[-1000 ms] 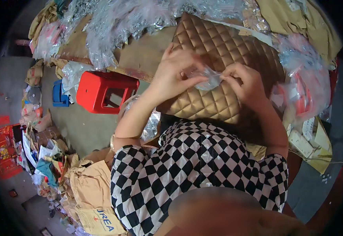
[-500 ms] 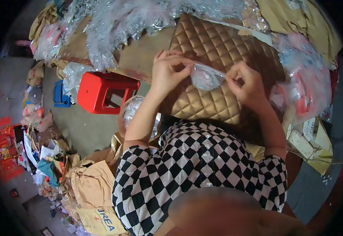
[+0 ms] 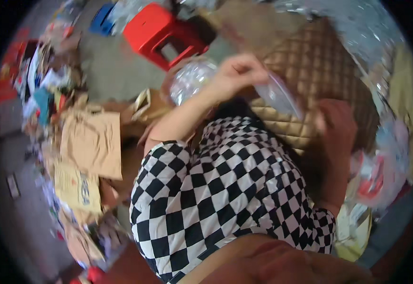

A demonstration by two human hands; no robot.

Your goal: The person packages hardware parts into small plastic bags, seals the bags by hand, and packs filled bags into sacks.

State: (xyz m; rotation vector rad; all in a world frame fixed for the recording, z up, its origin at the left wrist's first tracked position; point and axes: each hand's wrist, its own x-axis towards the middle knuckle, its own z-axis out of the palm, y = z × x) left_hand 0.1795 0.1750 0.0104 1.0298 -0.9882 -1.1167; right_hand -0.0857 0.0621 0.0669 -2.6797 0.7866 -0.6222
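My left hand [image 3: 242, 72] pinches one end of a small clear zip bag [image 3: 278, 96]. The bag hangs tilted down to the right over a brown quilted cushion [image 3: 291, 61]; something inside is too smeared to make out. To the right, my right hand [image 3: 336, 122] is apart from the bag, above the cushion's right part. Motion blurs its fingers, so I cannot say whether they are closed.
A red plastic stool [image 3: 152, 33] stands at the upper left, near a container of shiny clear bags [image 3: 192, 79]. Brown paper sacks [image 3: 92, 142] lie at the left. Clear packets [image 3: 363, 28] cover the far right, with a bag of red items [image 3: 377, 175] below.
The view has swung, so the scene appears turned and shifted. My right hand has let go of the zip bag and moved off to the right; my left still holds it.
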